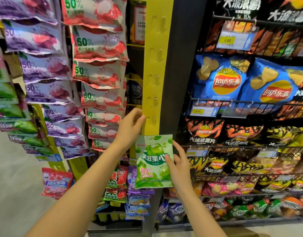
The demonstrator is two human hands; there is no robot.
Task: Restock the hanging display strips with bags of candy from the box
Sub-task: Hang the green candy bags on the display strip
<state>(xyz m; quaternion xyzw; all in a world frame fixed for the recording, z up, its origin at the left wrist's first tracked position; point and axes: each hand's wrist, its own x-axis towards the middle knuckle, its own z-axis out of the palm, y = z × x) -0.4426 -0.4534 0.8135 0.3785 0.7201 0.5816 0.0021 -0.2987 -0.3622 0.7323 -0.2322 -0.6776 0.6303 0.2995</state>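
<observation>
Shop aisle, crisp racks right, filled strips left. Green candy bag (154,161) low on bare yellow strip (155,69); right hand (179,165) fingers pinching its right edge; left hand (130,130) fingers gripping strip. Light, soft, crinkly; probably best held near top seal.

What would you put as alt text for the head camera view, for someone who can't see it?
A person's right hand holds a green candy bag against a yellow plastic display strip, while the left hand pinches the strip's edge just above. Purple and red candy bags fill neighbouring strips; chip bags line wire racks at right.
</observation>
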